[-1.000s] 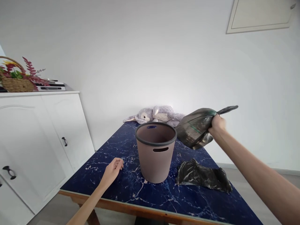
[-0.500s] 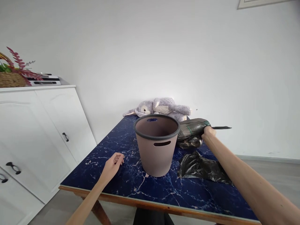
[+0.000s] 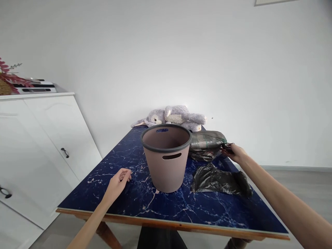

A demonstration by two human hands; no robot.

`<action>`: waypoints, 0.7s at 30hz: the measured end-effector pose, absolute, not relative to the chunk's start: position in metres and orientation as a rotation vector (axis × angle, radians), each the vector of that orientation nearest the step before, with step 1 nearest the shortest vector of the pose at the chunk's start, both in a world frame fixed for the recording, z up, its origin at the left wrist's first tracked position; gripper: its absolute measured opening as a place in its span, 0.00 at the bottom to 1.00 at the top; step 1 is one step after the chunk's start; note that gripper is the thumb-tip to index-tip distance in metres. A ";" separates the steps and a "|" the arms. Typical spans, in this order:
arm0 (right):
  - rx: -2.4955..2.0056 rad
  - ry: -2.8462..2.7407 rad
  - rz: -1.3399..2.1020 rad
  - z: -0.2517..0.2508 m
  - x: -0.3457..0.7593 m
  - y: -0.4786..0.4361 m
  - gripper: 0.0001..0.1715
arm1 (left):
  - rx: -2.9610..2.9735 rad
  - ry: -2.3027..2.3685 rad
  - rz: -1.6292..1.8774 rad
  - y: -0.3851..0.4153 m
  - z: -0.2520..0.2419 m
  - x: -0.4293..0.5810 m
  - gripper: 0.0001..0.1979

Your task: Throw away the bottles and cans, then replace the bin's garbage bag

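Rubbish bag (image 3: 206,141), aloft a second ago, now lies at the right edge of the table (image 3: 207,211) behind the empty bin (image 3: 166,162); our right hand (image 3: 234,153) grips its neck, our left hand (image 3: 118,180) rests half-curled.

Blue marbled wood-edged counter (image 3: 207,211) carries round mauve plastic bin (image 3: 166,166) at centre, filled black plastic bag (image 3: 204,141) behind-right, crumpled black plastic bag (image 3: 220,180) right, grey plush rabbit (image 3: 171,116) at far end.
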State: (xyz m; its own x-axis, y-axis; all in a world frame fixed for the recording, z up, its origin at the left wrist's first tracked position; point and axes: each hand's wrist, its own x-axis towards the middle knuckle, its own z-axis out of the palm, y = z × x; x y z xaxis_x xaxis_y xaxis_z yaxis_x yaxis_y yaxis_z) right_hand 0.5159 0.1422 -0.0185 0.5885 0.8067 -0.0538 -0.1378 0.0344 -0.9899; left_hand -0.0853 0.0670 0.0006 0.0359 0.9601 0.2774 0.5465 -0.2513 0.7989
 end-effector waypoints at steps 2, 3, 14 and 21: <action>-1.371 -0.614 0.864 -0.019 0.524 0.127 0.14 | 1.833 1.517 1.126 0.067 0.001 -0.085 0.26; -1.377 -0.614 0.884 -0.020 0.527 0.118 0.11 | 1.828 1.519 1.125 0.068 0.001 -0.085 0.26; -1.396 -0.873 0.840 -0.025 0.526 0.042 0.40 | 1.853 1.546 1.116 0.071 0.002 -0.088 0.27; -1.597 -0.918 0.616 -0.041 0.523 0.022 0.43 | 1.837 1.580 1.090 0.068 0.008 -0.086 0.29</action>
